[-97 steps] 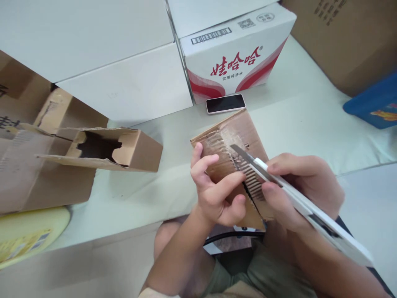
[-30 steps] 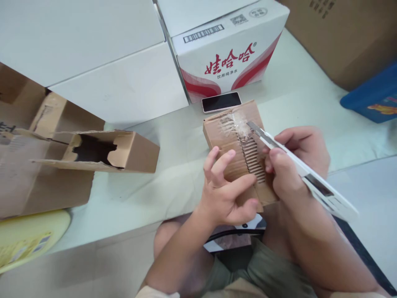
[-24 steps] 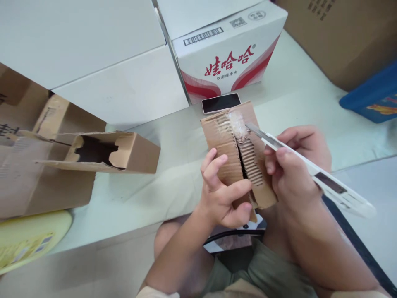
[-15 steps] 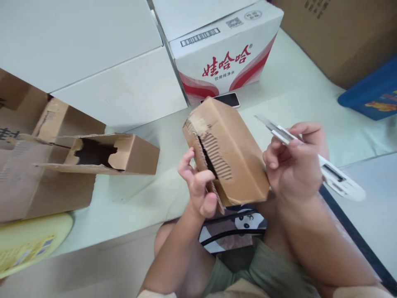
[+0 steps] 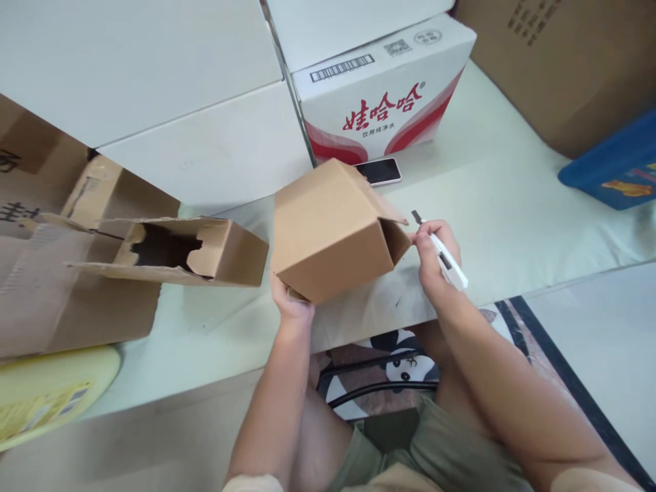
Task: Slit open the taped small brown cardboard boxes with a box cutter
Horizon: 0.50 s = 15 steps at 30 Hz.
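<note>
A small brown cardboard box (image 5: 328,232) is held tilted above the pale green tabletop, its flapped end turned to the right. My left hand (image 5: 292,297) grips its lower left corner from beneath, with most of the fingers hidden by the box. Closed around a white utility knife (image 5: 451,268), my right hand (image 5: 435,256) is at the box's right end, close to the flap. The dark tip of the knife points up and left, just beyond the flap edge. Fingertips of the right hand seem to touch the flap.
An opened cardboard box (image 5: 240,253) lies on the left beside a larger carton (image 5: 102,307). White boxes (image 5: 205,150) and a red-and-white water carton (image 5: 384,102) stand behind. A phone (image 5: 382,171) lies before them. A blue container (image 5: 615,167) is at right, a yellow one (image 5: 61,389) at lower left.
The box has been turned so its torn, slit side no longer faces me and its flapped end points right. My left hand moved down and left under it; my right hand moved left with the knife.
</note>
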Motion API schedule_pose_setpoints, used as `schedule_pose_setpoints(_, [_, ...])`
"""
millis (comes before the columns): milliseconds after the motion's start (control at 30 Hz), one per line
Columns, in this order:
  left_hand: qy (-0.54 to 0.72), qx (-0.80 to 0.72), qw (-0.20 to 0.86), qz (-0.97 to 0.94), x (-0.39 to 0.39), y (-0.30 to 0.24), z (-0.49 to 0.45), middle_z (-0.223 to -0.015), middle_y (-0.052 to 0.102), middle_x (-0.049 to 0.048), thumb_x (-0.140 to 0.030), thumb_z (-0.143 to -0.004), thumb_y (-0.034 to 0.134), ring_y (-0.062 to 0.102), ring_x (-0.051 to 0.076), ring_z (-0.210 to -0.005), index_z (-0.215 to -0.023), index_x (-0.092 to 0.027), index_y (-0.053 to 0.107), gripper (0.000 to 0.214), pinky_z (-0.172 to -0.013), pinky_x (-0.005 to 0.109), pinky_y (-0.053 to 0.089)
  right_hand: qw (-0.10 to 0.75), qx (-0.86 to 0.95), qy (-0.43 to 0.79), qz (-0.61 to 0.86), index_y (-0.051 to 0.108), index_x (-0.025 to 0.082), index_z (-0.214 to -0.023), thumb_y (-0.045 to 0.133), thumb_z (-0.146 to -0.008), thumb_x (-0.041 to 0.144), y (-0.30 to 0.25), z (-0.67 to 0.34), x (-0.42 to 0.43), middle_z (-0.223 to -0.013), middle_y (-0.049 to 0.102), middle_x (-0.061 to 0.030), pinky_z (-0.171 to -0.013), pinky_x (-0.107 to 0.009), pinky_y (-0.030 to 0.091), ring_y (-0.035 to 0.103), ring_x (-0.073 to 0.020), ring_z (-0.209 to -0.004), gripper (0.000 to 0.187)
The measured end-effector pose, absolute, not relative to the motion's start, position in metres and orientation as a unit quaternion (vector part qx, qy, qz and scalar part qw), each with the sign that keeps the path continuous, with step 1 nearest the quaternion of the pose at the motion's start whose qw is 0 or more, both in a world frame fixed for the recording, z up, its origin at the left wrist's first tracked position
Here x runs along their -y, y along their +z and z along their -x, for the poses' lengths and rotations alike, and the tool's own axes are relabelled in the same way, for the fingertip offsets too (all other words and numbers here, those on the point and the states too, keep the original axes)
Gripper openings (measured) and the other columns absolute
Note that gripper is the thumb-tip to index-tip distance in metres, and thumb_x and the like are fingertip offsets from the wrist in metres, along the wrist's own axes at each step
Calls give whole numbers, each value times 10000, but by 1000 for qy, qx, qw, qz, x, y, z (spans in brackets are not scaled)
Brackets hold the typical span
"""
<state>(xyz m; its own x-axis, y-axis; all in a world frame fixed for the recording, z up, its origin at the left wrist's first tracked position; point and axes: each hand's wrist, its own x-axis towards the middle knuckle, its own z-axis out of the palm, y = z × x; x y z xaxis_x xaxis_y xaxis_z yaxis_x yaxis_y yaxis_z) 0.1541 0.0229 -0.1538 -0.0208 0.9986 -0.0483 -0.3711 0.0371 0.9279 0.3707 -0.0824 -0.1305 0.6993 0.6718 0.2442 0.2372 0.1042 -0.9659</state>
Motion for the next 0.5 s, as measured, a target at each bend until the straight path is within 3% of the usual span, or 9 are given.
schedule_pose_setpoints(100, [599, -412, 596, -341, -26, -154, -156, -966, 743, 36, -655, -763, 730, 704, 248, -949, -912, -251, 727, 430, -839, 351, 550, 658, 405, 176, 610, 451, 288, -980, 634, -917, 744, -133, -363, 79, -909, 724, -33, -930, -466, 579, 761, -265, -1016, 496])
schedule_pose_setpoints(267, [583, -426, 572, -389, -28, -147, -158, -899, 733, 33, -655, -781, 726, 697, 223, -879, -848, -234, 726, 426, -779, 319, 536, 684, 409, 176, 578, 349, 311, -1085, 685, -924, 665, -144, -362, 79, -1220, 702, -75, -1136, -537, 450, 699, -263, -1242, 515])
schedule_pose_setpoints(400, [572, -404, 550, -455, -28, -145, -160, -1078, 770, 48, -510, -794, 746, 712, 235, -1035, -756, -218, 708, 297, -913, 323, 538, 653, 419, 174, 606, 349, 305, -1077, 716, -868, 671, -148, -368, 86, -1015, 616, -15, -892, -440, 498, 644, -218, -903, 559])
schedule_pose_setpoints(500, [551, -414, 558, -462, -29, -147, -161, -1186, 762, 61, -450, -759, 755, 711, 264, -1125, -728, -215, 687, 246, -967, 348, 542, 628, 428, 196, 619, 336, 305, -1071, 728, -845, 639, -148, -374, 90, -897, 521, 32, -712, -364, 434, 513, -175, -716, 563])
